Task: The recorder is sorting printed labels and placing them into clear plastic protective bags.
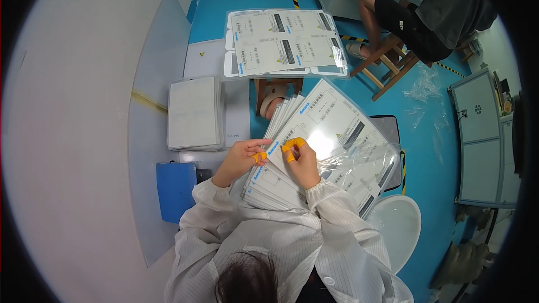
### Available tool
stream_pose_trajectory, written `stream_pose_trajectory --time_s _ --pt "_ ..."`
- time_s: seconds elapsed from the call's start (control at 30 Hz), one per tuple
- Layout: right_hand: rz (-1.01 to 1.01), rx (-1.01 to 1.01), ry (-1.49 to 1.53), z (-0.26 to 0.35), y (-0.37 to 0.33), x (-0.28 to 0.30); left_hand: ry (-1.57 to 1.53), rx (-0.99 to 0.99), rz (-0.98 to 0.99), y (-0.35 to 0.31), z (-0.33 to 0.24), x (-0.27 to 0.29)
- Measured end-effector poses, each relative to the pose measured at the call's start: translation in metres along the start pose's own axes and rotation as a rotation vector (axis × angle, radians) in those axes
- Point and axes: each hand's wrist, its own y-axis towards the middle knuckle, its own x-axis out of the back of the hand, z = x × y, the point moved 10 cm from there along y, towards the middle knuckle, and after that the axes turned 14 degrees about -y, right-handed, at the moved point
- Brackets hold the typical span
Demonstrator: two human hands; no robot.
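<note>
A fanned stack of white printed panels [264,191] lies across my lap. The top panel [320,109] is tilted, with blue marks along its left edge. My left hand [238,161] is closed at that left edge, with a yellow finger cot on one digit. Just to its right, my right hand [302,164] rests over the panel, thumb and finger bent together in yellow finger cots. Whatever that pinch holds, if anything, is too small to make out. Loose clear film [365,163] lies crumpled over the panels, right of my right hand.
More printed sheets [269,42] lie on a stand ahead. At left are a stack of white panels [193,113] and a blue box [175,191]. A white basin [398,227] stands at right. Another person [426,22] sits on a wooden stool [387,70]; plastic film [426,98] litters the floor.
</note>
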Motion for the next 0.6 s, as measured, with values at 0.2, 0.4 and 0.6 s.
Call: stream_pose_trajectory --time_s 0.2,0.4,0.6 --pt "0.181 0.218 -0.348 0.047 -0.016 -0.017 -0.007 -0.052 -0.056 0.004 0.0 -0.003" --pt "0.119 0.068 -0.127 0.014 -0.003 -0.006 0.057 -0.095 -0.03 0.004 -0.002 -0.005" --pt "0.219 0.218 -0.39 0.049 -0.017 -0.014 0.072 -0.061 -0.052 0.001 -0.003 -0.006"
